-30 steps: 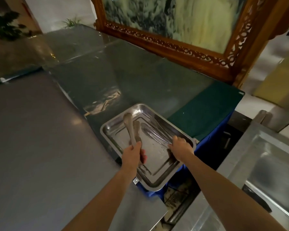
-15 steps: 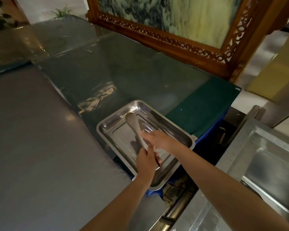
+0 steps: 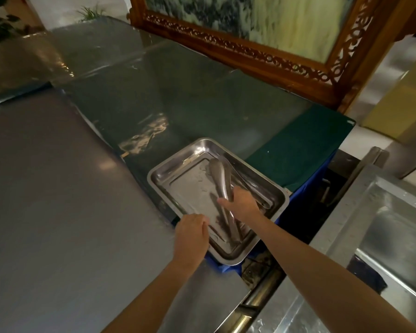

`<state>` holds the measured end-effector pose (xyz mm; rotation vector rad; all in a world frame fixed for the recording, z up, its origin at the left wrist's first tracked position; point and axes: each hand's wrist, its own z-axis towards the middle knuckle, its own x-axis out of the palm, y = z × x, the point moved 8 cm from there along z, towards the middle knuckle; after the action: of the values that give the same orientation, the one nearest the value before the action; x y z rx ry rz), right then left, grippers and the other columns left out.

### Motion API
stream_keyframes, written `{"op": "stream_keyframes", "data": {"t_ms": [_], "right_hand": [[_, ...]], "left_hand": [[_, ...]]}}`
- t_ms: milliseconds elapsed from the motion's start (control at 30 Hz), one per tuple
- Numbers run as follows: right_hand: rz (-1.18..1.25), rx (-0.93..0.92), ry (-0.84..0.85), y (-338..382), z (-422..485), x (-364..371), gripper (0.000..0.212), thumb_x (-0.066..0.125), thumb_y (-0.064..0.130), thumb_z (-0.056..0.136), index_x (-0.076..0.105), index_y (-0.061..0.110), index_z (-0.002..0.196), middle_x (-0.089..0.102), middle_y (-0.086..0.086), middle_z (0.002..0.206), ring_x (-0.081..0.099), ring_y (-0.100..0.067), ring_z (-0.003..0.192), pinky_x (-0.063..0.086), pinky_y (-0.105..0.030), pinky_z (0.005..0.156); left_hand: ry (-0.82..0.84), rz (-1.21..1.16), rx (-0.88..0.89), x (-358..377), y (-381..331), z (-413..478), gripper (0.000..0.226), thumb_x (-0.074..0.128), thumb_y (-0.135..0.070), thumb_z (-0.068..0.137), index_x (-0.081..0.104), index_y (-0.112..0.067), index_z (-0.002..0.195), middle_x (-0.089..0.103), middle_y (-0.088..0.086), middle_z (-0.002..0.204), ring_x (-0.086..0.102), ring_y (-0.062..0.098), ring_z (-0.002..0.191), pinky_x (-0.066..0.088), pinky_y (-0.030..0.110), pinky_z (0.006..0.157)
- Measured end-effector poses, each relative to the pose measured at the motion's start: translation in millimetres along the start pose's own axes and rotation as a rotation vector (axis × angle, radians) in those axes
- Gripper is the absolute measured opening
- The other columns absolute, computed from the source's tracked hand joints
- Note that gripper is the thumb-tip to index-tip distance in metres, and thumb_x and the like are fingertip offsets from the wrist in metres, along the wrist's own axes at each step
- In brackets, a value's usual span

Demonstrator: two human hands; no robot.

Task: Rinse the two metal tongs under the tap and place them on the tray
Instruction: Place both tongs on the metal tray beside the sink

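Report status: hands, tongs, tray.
Right hand on near tongs lying in tray. Left hand empty at tray's near rim. Second tongs in tray, far side. Nothing blocking.

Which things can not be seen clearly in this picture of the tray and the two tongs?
- Head view: the right hand covers the middle of the nearer tongs, so its grip cannot be judged.
- Second tongs: dim against the tray, its near end behind that hand.
- Left hand: seen from the back, its fingertips hidden.
- Sink: cut by the right edge; no tap visible.
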<state>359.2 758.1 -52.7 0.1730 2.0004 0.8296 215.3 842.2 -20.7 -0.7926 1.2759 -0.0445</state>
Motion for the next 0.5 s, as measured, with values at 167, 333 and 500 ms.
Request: {"op": "stream_keyframes", "data": {"t_ms": [167,333,500], "right_hand": [[-0.278,-0.035,-0.015,5,-5,23,0.043,0.059,0.041,0.085,0.046,0.008,0.11,0.06,-0.01,0.102,0.063,-0.021,0.089,0.056,-0.036,0.08],[-0.432,-0.187,-0.021,22,-4,41,0.039,0.056,0.041,0.087,0.043,0.01,0.108,0.055,-0.012,0.107,0.06,-0.023,0.087,0.05,-0.031,0.074],[-0.508,-0.263,-0.043,27,-6,48,0.042,0.056,0.044,0.086,0.041,0.012,0.109,0.052,-0.012,0.107,0.061,-0.022,0.084,0.05,-0.03,0.068]], "left_hand": [[0.048,0.166,0.116,4,9,1,0.02,0.047,-0.019,0.093,0.066,-0.014,0.096,0.065,-0.001,0.1,0.051,0.012,0.101,0.035,0.021,0.092],[0.028,0.175,0.15,3,7,-1,0.021,0.048,-0.02,0.093,0.066,-0.012,0.098,0.065,0.001,0.101,0.052,0.014,0.102,0.039,0.023,0.094],[0.039,0.205,0.157,6,8,0,0.025,0.042,-0.024,0.096,0.063,-0.013,0.105,0.062,0.001,0.107,0.049,0.013,0.105,0.039,0.023,0.094]]}}
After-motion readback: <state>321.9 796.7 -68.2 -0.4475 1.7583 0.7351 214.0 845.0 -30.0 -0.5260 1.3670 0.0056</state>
